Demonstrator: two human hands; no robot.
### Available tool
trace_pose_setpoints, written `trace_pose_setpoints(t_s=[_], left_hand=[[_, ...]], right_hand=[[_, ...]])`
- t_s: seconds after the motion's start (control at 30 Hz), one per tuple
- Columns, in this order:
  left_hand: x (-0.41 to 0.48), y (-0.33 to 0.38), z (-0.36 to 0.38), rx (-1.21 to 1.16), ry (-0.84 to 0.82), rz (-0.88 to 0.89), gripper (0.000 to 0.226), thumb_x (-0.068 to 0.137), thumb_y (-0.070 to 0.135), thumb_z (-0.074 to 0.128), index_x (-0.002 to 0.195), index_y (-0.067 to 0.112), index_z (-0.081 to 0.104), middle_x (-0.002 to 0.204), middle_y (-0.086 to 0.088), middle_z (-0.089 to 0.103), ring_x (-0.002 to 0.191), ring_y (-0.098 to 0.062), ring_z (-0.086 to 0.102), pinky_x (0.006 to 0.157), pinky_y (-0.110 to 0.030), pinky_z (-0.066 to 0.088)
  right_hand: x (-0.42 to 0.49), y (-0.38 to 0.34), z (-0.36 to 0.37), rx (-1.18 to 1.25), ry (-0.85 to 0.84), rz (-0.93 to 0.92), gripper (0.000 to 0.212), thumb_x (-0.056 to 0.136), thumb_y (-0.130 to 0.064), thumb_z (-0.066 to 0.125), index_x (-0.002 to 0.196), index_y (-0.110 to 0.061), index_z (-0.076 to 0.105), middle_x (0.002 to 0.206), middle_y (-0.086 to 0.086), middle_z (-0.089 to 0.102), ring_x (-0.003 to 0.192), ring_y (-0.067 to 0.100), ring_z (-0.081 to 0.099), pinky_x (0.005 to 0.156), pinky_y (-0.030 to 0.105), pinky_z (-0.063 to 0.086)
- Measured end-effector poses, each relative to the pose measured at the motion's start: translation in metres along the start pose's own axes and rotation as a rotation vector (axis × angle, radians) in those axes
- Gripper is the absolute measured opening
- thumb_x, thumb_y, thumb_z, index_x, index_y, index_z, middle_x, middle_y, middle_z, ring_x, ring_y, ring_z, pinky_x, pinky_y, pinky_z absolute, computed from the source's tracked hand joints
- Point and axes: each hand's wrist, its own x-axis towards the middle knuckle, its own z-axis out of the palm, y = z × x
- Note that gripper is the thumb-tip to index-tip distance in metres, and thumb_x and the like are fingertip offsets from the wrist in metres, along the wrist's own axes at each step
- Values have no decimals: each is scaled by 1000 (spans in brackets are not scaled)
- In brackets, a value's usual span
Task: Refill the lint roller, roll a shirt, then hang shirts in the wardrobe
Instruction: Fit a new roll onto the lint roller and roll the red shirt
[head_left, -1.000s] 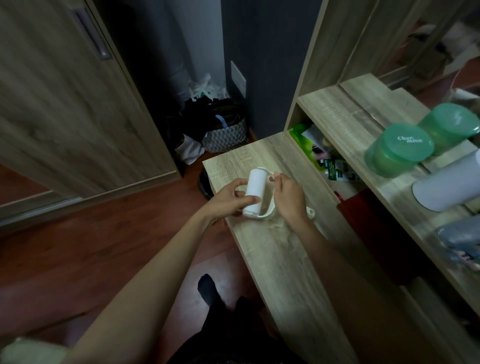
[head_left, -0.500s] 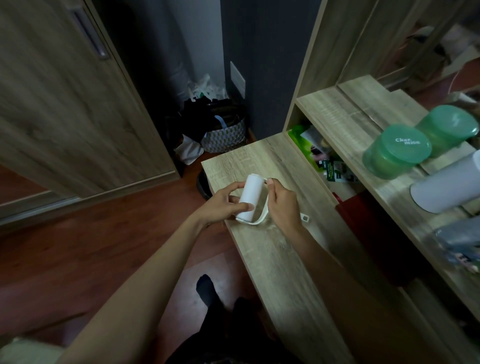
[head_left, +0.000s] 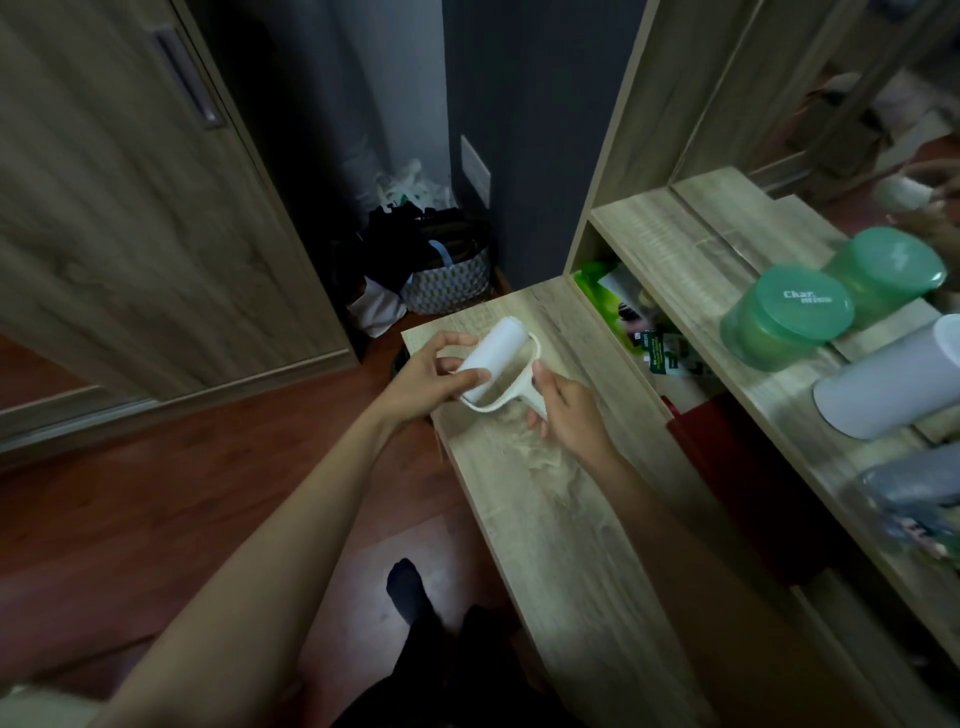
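Observation:
A white lint roller sits in both my hands above the far end of a low wooden counter (head_left: 545, 509). Its white refill roll (head_left: 491, 356) lies in the cream frame and tilts up to the right. My left hand (head_left: 426, 382) wraps its fingers around the lower end of the roll. My right hand (head_left: 563, 410) grips the cream handle (head_left: 532, 397) just below the frame. Crumpled clear wrapping (head_left: 540, 457) lies on the counter under my right wrist. No shirt is in view.
A wooden wardrobe door (head_left: 130, 223) stands at the left. A patterned basket (head_left: 449, 283) of dark items sits on the floor in the corner. The shelf (head_left: 685, 260) at right holds two green-lidded jars (head_left: 789, 317) and a white cylinder (head_left: 893, 384); packets fill the cubby below.
The roller has turned from nearly upright to tilted, and it has risen a little. My right hand slid from the frame's upper end down to the handle.

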Motion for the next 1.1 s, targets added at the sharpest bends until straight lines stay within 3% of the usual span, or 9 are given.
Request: trace_pose_setpoints(t_s=[0.1,0.27,0.47,0.53,0.63,0.77,0.87,1.0,1.1], left_hand=[[7,8,-6,17,35,12,34,86,19,73,114,10,56,87,-6,65,78,-15,65,76,-36,53],[13,22,0,87,40,85,15,91,22,66,105,18,63,100,4,62,90,-14,61,72,-28,52],[15,21,-2,7,14,29,36,89,27,69,123,21,62,116,-1,63,101,-14,65,85,-27,55],[18,21,-3,-14,77,4,39,91,32,65,127,20,60,113,-4,66,97,-12,65,82,-24,56],[22,22,-8,-80,148,-1,35,93,34,62,125,18,61,108,-2,68,94,-11,65,75,-21,55],[19,15,-16,33,14,26,47,83,41,73,126,26,62,122,4,65,108,-10,64,89,-27,55],[17,9,-20,71,69,77,57,74,50,77,124,27,65,122,8,66,110,-11,64,94,-30,54],[17,13,-30,58,186,151,37,84,40,72,116,20,70,111,1,71,105,-14,66,96,-33,53],[16,22,-45,12,240,203,29,89,26,69,114,11,69,99,5,71,93,-1,65,88,-26,52]], right_hand=[[-4,-7,3,370,-212,173,68,92,-60,32,80,-5,70,54,7,54,43,14,47,44,23,39],[-9,-16,17,674,-375,309,71,87,-68,25,76,-6,59,42,1,40,31,11,33,34,19,25],[-15,-26,23,552,-164,274,67,92,-64,23,67,-10,52,39,-1,34,29,10,28,34,19,23],[-17,-26,26,551,-130,242,65,91,-63,23,66,-10,51,38,-2,33,28,9,28,33,18,22],[-21,-24,29,519,-102,203,62,92,-60,23,65,-11,50,38,-2,33,30,9,28,34,18,23],[-21,-28,33,487,-75,189,61,95,-57,24,66,-11,51,38,-2,35,30,9,30,34,18,25],[-19,-34,37,475,-64,176,61,95,-57,24,65,-11,50,38,-2,35,29,9,30,34,18,25],[-15,-41,47,465,-57,143,61,91,-61,24,64,-11,49,38,-1,34,30,10,29,34,19,25],[-9,-49,57,455,-59,123,63,83,-67,26,64,-11,50,39,0,34,30,11,29,34,19,24]])
